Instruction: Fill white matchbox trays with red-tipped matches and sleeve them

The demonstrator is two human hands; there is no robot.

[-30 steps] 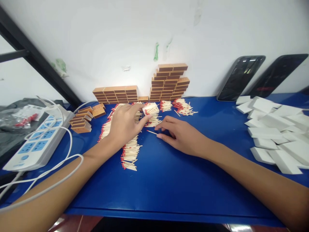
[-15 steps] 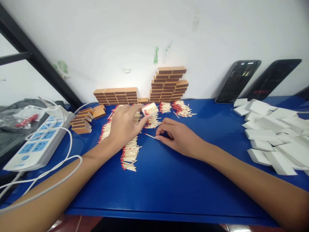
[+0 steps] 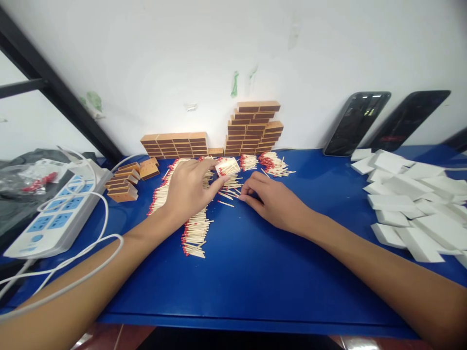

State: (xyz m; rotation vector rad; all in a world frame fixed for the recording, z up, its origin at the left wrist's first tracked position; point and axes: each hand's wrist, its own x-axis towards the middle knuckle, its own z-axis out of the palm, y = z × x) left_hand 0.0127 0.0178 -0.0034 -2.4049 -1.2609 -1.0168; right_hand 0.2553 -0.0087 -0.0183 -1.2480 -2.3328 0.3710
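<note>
The left hand (image 3: pixel 188 189) is pinching a small white matchbox tray (image 3: pixel 227 166), part-filled with red-tipped matches, just above the blue counter (image 3: pixel 255 277). The right hand (image 3: pixel 273 199) is lying beside it, fingers curled nearly closed over loose matches (image 3: pixel 228 194); whether they are gripping one cannot be told. Open counter is lying toward the near edge, with white sleeves (image 3: pixel 408 204) crowding the right

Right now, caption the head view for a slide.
Left hand holds a matchbox tray while right hand gathers loose matches on the blue table.
</note>
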